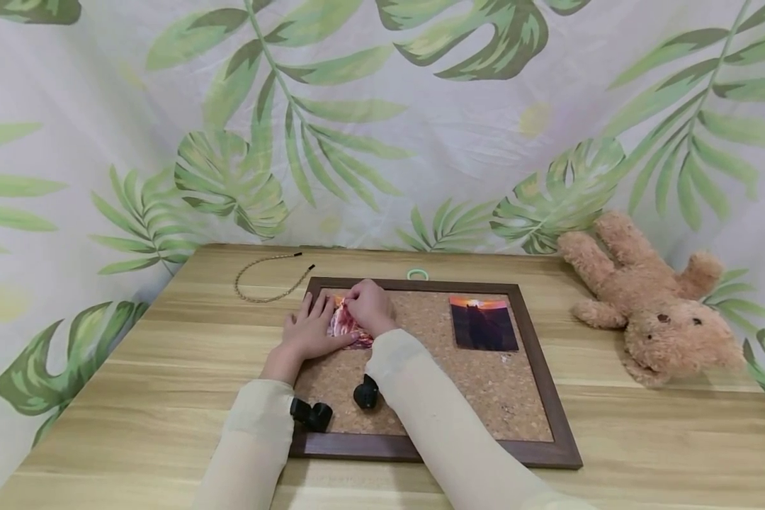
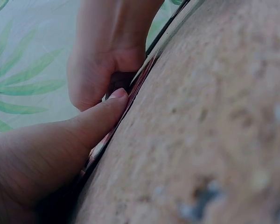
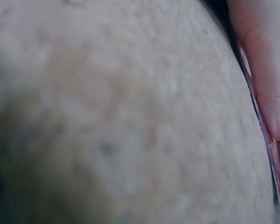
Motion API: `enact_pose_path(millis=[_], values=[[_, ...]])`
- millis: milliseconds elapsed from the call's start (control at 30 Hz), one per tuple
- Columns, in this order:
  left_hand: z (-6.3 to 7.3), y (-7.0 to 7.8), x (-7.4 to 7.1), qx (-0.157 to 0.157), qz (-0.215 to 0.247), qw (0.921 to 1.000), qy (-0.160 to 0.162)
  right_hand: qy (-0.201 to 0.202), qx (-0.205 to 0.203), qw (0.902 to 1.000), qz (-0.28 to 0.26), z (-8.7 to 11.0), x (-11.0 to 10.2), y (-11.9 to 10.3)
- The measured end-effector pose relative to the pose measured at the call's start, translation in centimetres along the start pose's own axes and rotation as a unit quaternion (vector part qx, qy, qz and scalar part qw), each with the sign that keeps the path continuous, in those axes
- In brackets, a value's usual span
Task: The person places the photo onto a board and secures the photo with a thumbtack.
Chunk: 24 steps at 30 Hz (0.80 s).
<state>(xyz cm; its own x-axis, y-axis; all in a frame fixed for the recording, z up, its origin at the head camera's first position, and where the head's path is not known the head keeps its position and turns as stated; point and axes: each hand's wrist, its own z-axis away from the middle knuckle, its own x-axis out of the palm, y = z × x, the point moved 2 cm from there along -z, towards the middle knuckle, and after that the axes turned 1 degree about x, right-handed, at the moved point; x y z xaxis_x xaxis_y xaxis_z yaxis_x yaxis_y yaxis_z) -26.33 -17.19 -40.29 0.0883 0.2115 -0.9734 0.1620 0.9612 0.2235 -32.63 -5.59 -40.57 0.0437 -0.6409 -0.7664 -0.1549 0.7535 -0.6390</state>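
Note:
A corkboard [image 1: 414,397] in a dark brown frame lies on the wooden table. On its upper left part lies a red and pink photo [image 1: 344,322], partly covered by both hands. My left hand [image 1: 309,329] rests on the photo's left side with fingers spread, its thumb [image 2: 102,114] lying along the near edge. Over the photo's upper right, my right hand [image 1: 371,306] has its fingers curled, tips down against the picture. Whether anything sits between those fingertips is hidden. A second photo, a dark sunset picture [image 1: 484,326], lies at the board's upper right.
A plush bear [image 1: 656,304] lies on the table right of the board. A thin braided cord [image 1: 242,276] with dark ends lies beyond its upper left corner, and a pale green loop [image 1: 417,273] at its far edge. Black wrist devices [image 1: 366,393] hang low over the cork.

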Motion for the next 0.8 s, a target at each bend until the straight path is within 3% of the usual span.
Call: enact_pose_path(millis=[233, 500, 800], values=[[-0.06, -0.11, 0.12, 0.004, 0.002, 1.0000, 0.003, -0.006, 0.000, 0.9999, -0.011, 0.06, 0.11, 0.03], [0.05, -0.27, 0.14, -0.002, -0.002, 1.0000, 0.003, 0.006, -0.011, 0.9969, -0.078, 0.15, 0.37, 0.46], [-0.05, -0.19, 0.13, 0.000, 0.006, 1.0000, 0.002, 0.007, 0.002, 0.9986, -0.052, -0.03, 0.27, 0.41]])
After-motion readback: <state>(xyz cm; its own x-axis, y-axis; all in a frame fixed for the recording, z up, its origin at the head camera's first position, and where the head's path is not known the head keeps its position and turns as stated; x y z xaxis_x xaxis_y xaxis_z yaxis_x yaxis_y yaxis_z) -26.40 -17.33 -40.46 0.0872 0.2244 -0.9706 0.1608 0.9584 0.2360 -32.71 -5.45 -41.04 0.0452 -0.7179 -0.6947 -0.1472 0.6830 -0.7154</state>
